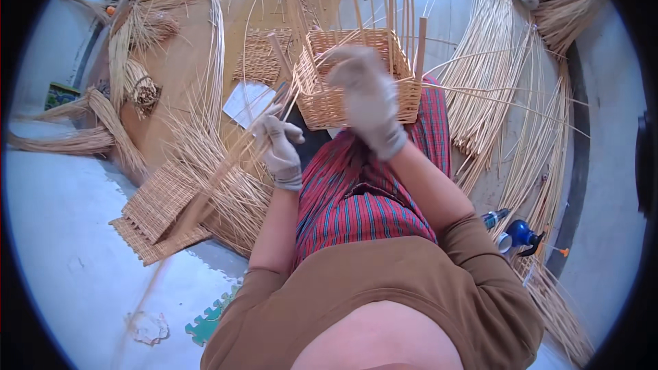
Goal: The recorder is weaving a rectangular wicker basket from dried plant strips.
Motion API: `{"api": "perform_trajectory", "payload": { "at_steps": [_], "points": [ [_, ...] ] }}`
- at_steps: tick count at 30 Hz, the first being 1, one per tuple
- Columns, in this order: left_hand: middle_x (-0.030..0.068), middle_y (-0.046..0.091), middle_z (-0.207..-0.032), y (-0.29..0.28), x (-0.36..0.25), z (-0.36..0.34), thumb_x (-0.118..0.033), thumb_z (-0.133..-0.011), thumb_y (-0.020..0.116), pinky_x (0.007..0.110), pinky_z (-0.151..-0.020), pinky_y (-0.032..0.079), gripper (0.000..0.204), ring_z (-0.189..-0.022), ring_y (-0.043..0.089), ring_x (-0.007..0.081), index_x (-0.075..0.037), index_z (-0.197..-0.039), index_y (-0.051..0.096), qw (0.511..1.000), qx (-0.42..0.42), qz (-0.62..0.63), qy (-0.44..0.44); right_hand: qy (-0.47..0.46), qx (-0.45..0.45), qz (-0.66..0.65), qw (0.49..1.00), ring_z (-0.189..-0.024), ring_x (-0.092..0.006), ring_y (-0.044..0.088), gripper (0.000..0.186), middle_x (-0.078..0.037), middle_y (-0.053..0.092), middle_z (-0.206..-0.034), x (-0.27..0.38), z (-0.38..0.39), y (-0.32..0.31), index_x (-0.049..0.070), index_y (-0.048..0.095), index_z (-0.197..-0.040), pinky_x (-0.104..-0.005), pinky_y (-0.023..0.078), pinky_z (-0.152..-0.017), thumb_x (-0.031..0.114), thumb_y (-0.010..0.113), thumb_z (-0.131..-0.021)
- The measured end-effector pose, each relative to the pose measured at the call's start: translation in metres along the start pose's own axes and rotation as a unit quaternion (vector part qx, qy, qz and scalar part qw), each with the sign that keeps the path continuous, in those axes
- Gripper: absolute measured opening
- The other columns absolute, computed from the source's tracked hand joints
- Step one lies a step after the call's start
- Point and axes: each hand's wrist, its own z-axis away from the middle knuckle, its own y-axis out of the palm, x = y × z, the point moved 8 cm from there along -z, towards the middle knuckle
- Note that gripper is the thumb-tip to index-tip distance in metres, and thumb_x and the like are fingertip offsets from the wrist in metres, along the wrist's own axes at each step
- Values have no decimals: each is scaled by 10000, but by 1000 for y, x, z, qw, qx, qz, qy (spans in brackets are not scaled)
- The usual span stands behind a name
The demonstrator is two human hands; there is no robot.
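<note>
Left gloved hand (281,147): fingers curled, gripping blurred wicker strands (233,157). Right gloved hand (368,99) is blurred over the wicker basket (321,108), can't tell its grip; basket sits just beyond the left hand, to its right.

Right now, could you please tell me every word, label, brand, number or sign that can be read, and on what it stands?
No text can be read.
Green package at far left: any print too small.
White sheet left of the basket: no legible writing.
Blue container: no legible label.
</note>
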Motion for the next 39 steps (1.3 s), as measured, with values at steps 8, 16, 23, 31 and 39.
{"api": "perform_trajectory", "payload": {
  "at_steps": [8,16,23,31,39],
  "points": [
    [176,701,-983,77,6,-5,-212,-1064,501,380,-736,586,499,-727,710,295,-128,-1540,379,942,138,-298,69,283,-174,-137,933,-814,-116,674,100,-61,710,-904,-113,70,-66,93,553,-1087,-250,523,-670,43,595,-1011],
    [154,738,-1003,110,19,-43,-286,-1040,560,421,-678,552,395,-741,691,358,-119,-1398,563,907,107,-403,49,-2,57,228,972,-1117,-210,640,701,-260,482,-1493,-58,-92,14,162,441,-1523,-338,512,-951,-26,648,-880],
    [4,590,-820,99,59,-47,-77,-986,650,261,-565,571,88,-669,596,79,-60,-970,565,986,131,-62,-78,311,79,52,946,-722,-114,654,452,-37,666,-869,-107,86,-45,116,416,-1465,-288,559,-673,63,521,-1029],
    [116,680,-881,93,82,-52,-125,-952,684,362,-701,549,281,-735,667,211,-63,-1216,611,978,155,-126,-51,396,84,12,914,-618,-102,620,232,-30,667,-760,-111,72,-50,36,612,-1027,-221,491,-542,267,631,-1020],
    [189,711,-1016,97,77,-47,-299,-948,660,481,-801,531,299,-950,680,421,-155,-1208,625,965,146,-215,-31,84,-48,49,994,-832,-177,646,154,-83,711,-951,-23,-26,-9,16,676,-1104,-305,525,-797,98,658,-975]
  ]
}}
